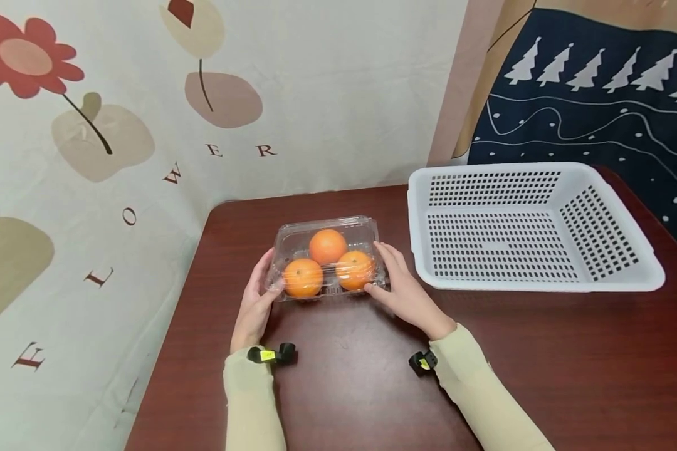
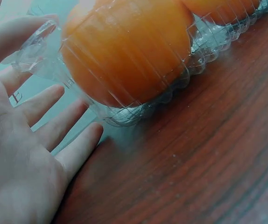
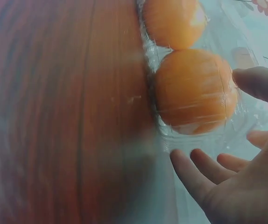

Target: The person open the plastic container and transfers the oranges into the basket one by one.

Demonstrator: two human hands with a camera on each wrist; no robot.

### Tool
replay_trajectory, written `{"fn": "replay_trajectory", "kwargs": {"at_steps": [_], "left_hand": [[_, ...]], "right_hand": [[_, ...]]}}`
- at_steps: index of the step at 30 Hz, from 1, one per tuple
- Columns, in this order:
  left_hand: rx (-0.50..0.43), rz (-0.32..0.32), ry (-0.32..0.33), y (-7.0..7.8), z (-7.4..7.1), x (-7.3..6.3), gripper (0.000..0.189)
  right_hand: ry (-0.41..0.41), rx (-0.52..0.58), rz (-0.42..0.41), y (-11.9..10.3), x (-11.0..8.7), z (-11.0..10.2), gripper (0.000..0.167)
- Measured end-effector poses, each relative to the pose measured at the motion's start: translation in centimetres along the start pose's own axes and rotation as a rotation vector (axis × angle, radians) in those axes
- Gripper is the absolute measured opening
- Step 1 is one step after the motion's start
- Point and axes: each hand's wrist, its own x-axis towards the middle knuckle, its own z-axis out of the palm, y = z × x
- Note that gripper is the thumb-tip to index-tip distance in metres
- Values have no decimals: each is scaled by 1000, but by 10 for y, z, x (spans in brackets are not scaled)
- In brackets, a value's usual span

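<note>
A clear plastic clamshell box [image 1: 333,220] with its lid down sits on the table, holding three oranges, one orange [image 1: 328,246] behind two others. My left hand [image 1: 255,307] holds its left end, the thumb at the front corner. In the left wrist view, the thumb and forefinger of that hand [image 2: 26,135] grip the clear rim while the other fingers spread beside the wall. At the right end, my right hand [image 1: 403,291] holds the box, thumb on the front corner and fingers along the side. The right wrist view shows its thumb [image 3: 260,84] against the plastic near an orange [image 3: 194,91].
A white perforated plastic basket [image 1: 420,244] stands to the right of the box on the dark red-brown table [image 1: 344,376]. Behind the table hangs a cloth [image 1: 338,94] with printed flowers and letters. A dark blue cloth [image 1: 575,119] with white trees hangs at the back right.
</note>
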Motion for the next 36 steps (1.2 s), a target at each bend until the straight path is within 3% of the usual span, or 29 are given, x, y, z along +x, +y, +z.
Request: {"fn": "replay_trajectory", "kwargs": {"at_steps": [7, 14, 21, 27, 36], "left_hand": [[0, 13, -21, -2, 3, 6, 61], [23, 33, -33, 4, 6, 12, 59], [-1, 9, -44, 7, 5, 16, 57], [19, -19, -29, 10, 4, 18, 58], [-31, 8, -40, 7, 4, 19, 58]], "right_hand": [[-17, 236, 15, 7, 4, 3, 75], [-35, 480, 57, -13, 0, -4, 69], [-13, 714, 46, 5, 5, 6, 67], [26, 785, 26, 18, 9, 13, 65], [85, 800, -1, 18, 9, 14, 64]]}}
